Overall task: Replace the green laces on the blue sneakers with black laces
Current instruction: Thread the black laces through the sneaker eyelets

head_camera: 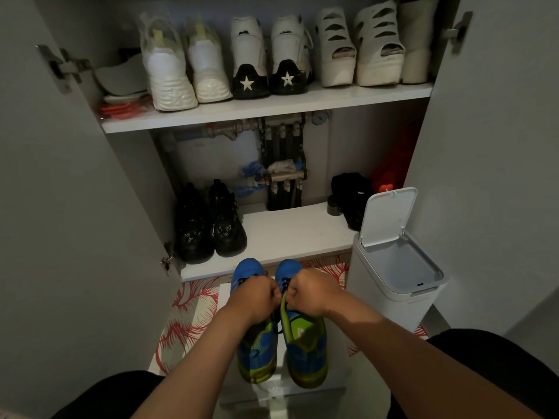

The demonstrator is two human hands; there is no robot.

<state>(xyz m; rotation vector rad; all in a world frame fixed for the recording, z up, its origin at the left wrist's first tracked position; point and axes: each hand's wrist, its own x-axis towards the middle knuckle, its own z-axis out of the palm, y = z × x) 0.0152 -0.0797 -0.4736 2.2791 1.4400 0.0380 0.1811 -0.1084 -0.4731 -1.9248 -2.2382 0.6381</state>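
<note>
While hands apparently pinch laces, bin stands open.

Views: 1, head-worn
Facing: forward and down, into the cupboard
Nearness: close above the sneakers; cupboard's front edge near

Pair of blue sneakers standing side by side, toes pointing away.
The left sneaker and right sneaker are blue mesh with lime-green soles, heels and linings. They stand upright on a low white surface, close together but apart, heels nearest the viewer. Dark laces cross the front eyelets of both; the lacing farther back is hidden.
</note>
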